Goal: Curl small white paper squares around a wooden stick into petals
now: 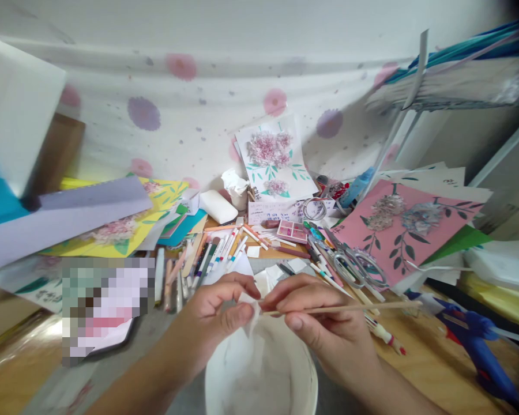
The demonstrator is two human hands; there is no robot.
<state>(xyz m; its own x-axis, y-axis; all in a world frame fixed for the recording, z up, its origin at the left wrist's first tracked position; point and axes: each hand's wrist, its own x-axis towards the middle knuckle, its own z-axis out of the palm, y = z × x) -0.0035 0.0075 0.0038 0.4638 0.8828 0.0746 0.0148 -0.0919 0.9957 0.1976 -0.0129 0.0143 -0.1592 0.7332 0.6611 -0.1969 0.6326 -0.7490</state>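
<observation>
Between thumb and fingers, my left hand [227, 302] pinches a small piece of white tissue paper [251, 314]. A thin wooden stick [350, 309] lies in the pinch of my right hand [318, 311], pointing out to the right. The stick's left end meets the tissue paper, and its tip is hidden there. Both hands are close together over a white bowl [211, 377], which has pale, blurred contents that I cannot make out.
Markers and pens [216, 253] crowd the table behind the bowl. Scissors [357, 262] lie right of them, and a blue glue gun [467, 325] at far right. A pixelated phone [112, 311] is at left. Flower pictures on pink [383, 236] and yellow paper [160, 216] lean around.
</observation>
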